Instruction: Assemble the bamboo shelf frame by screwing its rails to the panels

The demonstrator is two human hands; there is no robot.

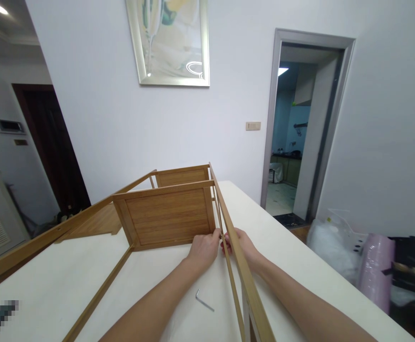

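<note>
Item: wooden frame point(168, 216), on white tabletop point(164, 294), centre, reaching out to eight o'clock. Left hand point(204, 249) and right hand point(242, 242): curled closed at its thin rail point(231, 280); long outer rail point(245, 266) partly hides right fingers. Hex key point(205, 301): six o'clock, loose. Cabinet point(0, 209): nine o'clock, label too small to read. Framed picture point(173, 42): eleven o'clock. Purple roll point(375, 266): four o'clock, beside clear plastic wrapping point(330, 247).
</note>
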